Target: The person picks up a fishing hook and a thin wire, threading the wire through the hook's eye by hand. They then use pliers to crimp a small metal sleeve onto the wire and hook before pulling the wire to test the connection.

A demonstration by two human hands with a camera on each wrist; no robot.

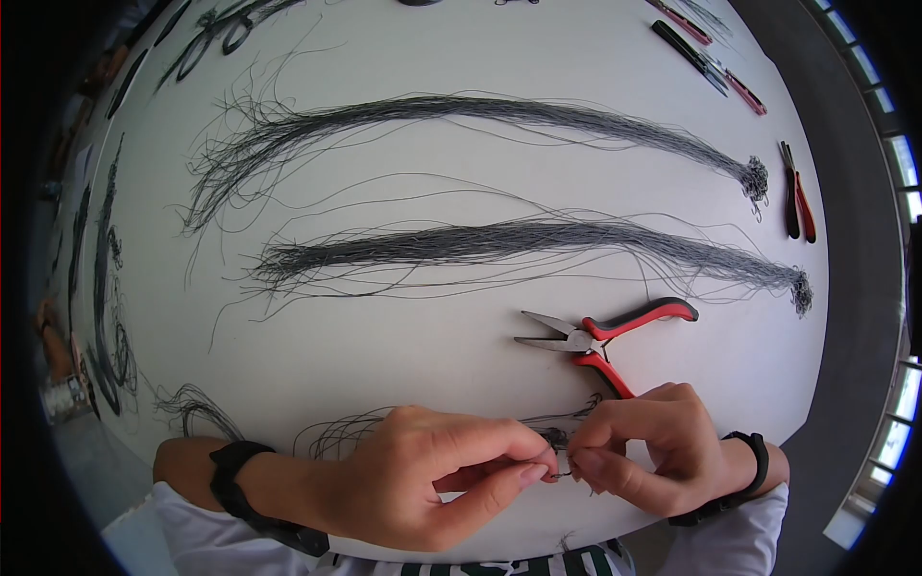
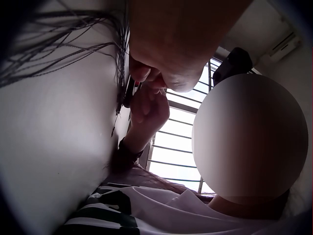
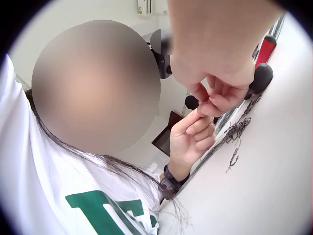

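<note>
Close to the table's near edge, my left hand (image 1: pixel 432 475) pinches a thin dark wire (image 1: pixel 565 474) between thumb and forefinger. My right hand (image 1: pixel 663 451) meets it fingertip to fingertip and pinches the other end of that short piece; most of it is hidden by the fingers. Beneath the hands lies a loose bundle of dark strands (image 1: pixel 341 432), and its end shows small dark hooks (image 3: pixel 239 128) in the right wrist view. Just beyond the right hand, pliers (image 1: pixel 578 342) with red and black handles lie with their jaws parted.
Two long bundles of dark strands, a nearer one (image 1: pixel 461 242) and a farther one (image 1: pixel 442 108), lie across the white table, tangled clumps at their right ends. More pliers (image 1: pixel 797 197) and cutters (image 1: pixel 687 56) lie at right, scissors (image 1: pixel 213 36) at upper left. Dark coils (image 1: pixel 104 326) line the left edge.
</note>
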